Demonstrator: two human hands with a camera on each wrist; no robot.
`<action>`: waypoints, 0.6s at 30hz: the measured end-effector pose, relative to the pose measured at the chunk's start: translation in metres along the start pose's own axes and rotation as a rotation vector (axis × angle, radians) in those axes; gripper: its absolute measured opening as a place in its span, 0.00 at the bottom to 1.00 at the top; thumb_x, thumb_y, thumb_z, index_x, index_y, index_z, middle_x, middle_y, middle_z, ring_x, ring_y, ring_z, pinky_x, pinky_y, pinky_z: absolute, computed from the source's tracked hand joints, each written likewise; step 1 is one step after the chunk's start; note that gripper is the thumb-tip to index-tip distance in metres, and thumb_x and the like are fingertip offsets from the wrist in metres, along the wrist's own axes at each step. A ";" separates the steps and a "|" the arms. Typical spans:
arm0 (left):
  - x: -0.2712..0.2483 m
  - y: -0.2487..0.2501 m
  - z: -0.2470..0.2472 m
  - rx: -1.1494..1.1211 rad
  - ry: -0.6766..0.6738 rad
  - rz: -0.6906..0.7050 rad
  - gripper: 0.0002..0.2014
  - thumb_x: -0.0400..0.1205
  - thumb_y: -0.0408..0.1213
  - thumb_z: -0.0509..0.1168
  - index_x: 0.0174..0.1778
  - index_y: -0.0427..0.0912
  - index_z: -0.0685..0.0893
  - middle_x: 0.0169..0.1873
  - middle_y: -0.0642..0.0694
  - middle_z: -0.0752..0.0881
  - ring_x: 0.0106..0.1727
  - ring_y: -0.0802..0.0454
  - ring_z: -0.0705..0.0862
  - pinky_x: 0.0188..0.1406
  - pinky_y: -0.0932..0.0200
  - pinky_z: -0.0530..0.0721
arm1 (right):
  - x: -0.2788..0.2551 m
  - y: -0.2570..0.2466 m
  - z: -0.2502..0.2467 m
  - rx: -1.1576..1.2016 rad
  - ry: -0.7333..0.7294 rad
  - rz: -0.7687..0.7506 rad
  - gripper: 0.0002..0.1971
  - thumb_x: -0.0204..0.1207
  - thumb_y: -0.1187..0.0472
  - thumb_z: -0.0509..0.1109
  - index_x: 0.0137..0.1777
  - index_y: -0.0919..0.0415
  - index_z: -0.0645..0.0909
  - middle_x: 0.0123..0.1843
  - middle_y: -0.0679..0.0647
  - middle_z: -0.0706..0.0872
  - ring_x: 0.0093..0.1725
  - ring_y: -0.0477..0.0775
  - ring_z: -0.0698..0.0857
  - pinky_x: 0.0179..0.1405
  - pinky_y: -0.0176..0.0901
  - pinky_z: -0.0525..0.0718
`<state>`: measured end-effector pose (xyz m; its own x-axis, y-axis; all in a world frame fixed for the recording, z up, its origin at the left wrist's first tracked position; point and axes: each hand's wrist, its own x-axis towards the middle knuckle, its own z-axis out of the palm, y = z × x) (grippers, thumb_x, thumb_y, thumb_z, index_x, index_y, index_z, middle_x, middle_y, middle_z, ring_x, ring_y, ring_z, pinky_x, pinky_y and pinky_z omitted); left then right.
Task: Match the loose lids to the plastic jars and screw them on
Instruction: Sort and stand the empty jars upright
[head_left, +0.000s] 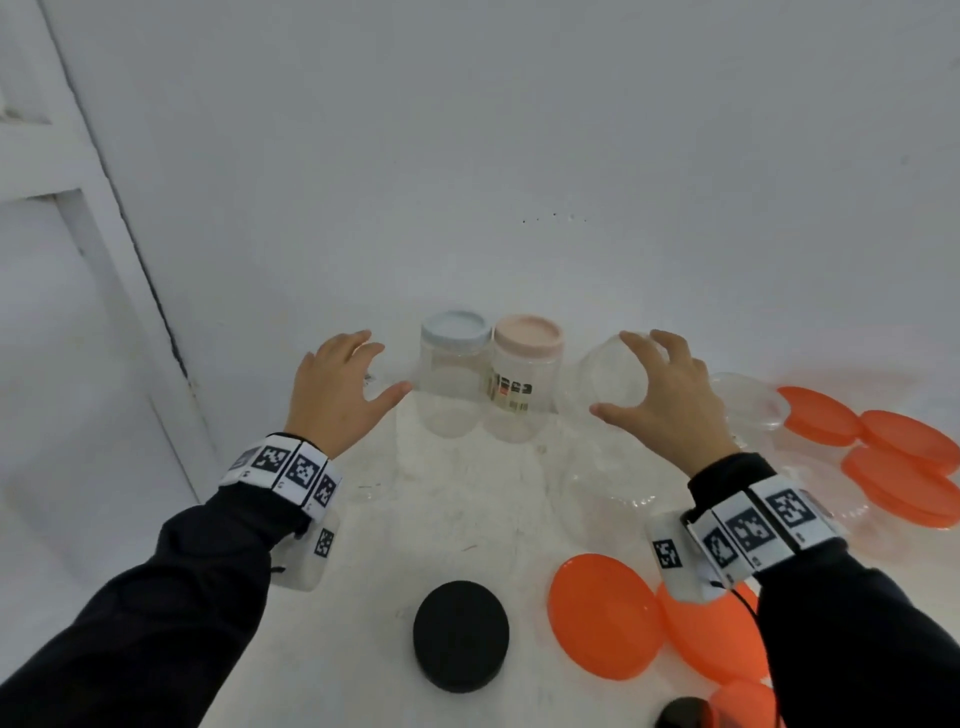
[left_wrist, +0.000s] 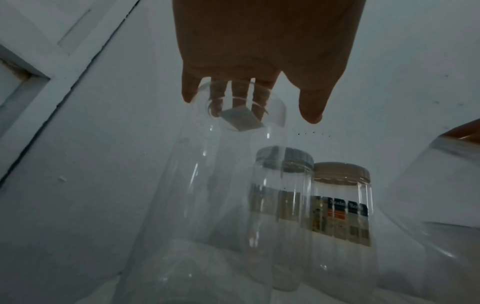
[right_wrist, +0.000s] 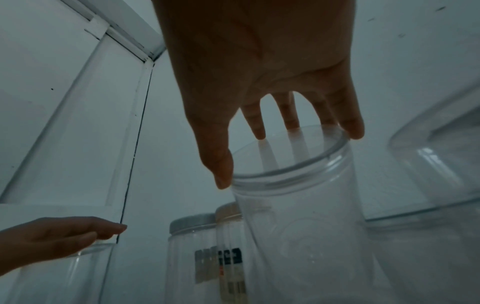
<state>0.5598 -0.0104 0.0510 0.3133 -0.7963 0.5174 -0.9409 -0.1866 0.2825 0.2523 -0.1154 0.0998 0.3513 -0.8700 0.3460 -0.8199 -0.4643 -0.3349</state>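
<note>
My left hand (head_left: 380, 364) hovers spread over a tall clear lidless jar (left_wrist: 221, 185); its straight fingers (left_wrist: 218, 96) touch the far rim and the thumb stands clear of it. My right hand (head_left: 613, 375) grips the rim of a wider clear lidless jar (right_wrist: 298, 226) from above, thumb on the near edge, fingers on the far edge, and the jar leans. Between the hands stand two closed jars, one with a blue lid (head_left: 456, 325) and one with a pink lid (head_left: 527, 332). A black lid (head_left: 460, 634) lies near me.
Orange lids lie stacked at the right (head_left: 904, 467) and at the front right (head_left: 602, 613). Another wide clear jar (right_wrist: 441, 164) stands right of my right hand. The white table (head_left: 467, 519) meets a white wall behind the jars. A door frame (head_left: 104, 208) runs along the left.
</note>
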 end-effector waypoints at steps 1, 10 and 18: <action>0.000 -0.001 0.003 -0.002 -0.024 -0.012 0.29 0.77 0.57 0.65 0.68 0.40 0.77 0.73 0.43 0.73 0.74 0.43 0.69 0.71 0.39 0.68 | 0.002 -0.001 0.002 -0.009 -0.012 0.009 0.41 0.67 0.47 0.77 0.78 0.47 0.62 0.80 0.52 0.59 0.74 0.62 0.65 0.59 0.58 0.76; -0.004 -0.007 0.018 -0.032 0.043 0.037 0.25 0.74 0.55 0.61 0.60 0.43 0.84 0.61 0.46 0.84 0.64 0.44 0.79 0.55 0.43 0.76 | 0.027 -0.013 0.011 -0.094 -0.165 0.052 0.42 0.68 0.46 0.76 0.80 0.47 0.59 0.82 0.54 0.57 0.76 0.63 0.62 0.67 0.59 0.71; -0.003 -0.010 0.019 -0.036 0.045 0.075 0.30 0.72 0.58 0.52 0.57 0.42 0.85 0.57 0.45 0.86 0.59 0.42 0.82 0.51 0.43 0.78 | 0.043 -0.012 0.027 -0.139 -0.378 0.073 0.43 0.68 0.48 0.77 0.80 0.48 0.59 0.82 0.55 0.57 0.78 0.63 0.60 0.74 0.62 0.66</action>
<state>0.5661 -0.0168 0.0307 0.2485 -0.7804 0.5738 -0.9569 -0.1060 0.2702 0.2896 -0.1513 0.0946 0.4099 -0.9117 -0.0291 -0.8931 -0.3946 -0.2162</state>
